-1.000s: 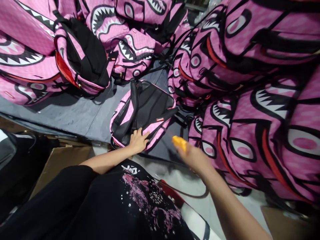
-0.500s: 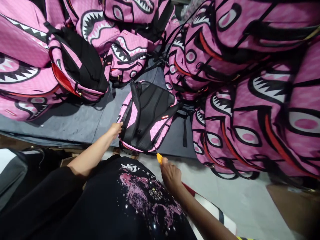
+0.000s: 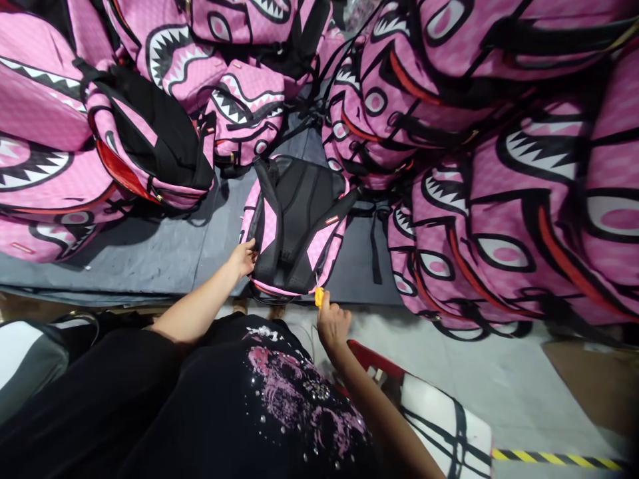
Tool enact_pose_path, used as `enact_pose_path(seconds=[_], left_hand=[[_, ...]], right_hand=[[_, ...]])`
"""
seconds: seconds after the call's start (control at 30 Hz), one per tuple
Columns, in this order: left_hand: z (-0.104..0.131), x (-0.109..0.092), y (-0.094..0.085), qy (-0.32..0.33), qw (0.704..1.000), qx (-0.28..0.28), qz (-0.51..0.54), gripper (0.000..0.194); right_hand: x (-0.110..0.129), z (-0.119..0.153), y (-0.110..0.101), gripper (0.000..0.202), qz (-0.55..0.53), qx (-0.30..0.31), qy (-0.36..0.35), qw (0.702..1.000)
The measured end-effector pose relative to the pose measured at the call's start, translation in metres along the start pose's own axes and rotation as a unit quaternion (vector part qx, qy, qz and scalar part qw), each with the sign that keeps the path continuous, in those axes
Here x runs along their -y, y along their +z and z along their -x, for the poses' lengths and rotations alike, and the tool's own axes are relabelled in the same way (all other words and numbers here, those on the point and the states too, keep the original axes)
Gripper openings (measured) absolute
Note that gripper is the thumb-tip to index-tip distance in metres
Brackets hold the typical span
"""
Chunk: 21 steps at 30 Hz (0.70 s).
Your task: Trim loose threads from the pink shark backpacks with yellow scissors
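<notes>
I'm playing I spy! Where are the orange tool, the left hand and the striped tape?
Orange tool [image 3: 319, 297]: head view, on its handle.
Left hand [image 3: 244, 259]: head view, on its back.
Striped tape [image 3: 558, 459]: head view, along its middle.

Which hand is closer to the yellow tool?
Right: the right hand is holding the yellow tool. The left hand is farther away, at the left side of the backpack.

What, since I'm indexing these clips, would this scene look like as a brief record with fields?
Main item: pink-and-black backpack, straps facing the camera
Left hand: at the backpack's lower left edge; grip unclear
Right hand: holding a yellow-handled tool, its thin tip at the backpack's lower right edge; contact unclear
Surface: dark grey cover
Surroundings: pink backpacks with shark mouths on both sides and behind
Floor: yellow-and-black striped tape, lower right
</notes>
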<state>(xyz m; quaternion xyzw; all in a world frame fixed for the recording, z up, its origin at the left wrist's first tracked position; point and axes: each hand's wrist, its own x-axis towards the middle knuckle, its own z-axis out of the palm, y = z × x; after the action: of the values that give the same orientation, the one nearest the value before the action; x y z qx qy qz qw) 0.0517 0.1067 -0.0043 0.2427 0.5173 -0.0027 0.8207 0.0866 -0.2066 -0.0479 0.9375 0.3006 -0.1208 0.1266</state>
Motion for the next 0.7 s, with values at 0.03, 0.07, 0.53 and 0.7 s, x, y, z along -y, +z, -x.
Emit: enact_pose_path(seconds=[0.03, 0.07, 0.53, 0.7], left_hand=[[-0.001, 0.001, -0.001, 0.003, 1.000, 0.011, 0.009, 0.028], [-0.002, 0.003, -0.002, 0.008, 0.999, 0.029, 0.023, 0.029], [-0.021, 0.007, -0.007, -0.057, 0.956, 0.270, 0.100, 0.061], [-0.022, 0.004, -0.013, -0.052, 0.941, 0.316, 0.106, 0.076]], right_hand=[[0.000, -0.001, 0.000, 0.051, -0.006, 0.003, 0.005, 1.000], [-0.001, -0.002, -0.001, 0.051, -0.017, 0.009, 0.012, 1.000], [-0.001, -0.014, -0.005, 0.046, -0.067, 0.041, 0.085, 0.993], [-0.004, -0.008, -0.016, 0.044, -0.090, 0.040, 0.104, 0.990]])
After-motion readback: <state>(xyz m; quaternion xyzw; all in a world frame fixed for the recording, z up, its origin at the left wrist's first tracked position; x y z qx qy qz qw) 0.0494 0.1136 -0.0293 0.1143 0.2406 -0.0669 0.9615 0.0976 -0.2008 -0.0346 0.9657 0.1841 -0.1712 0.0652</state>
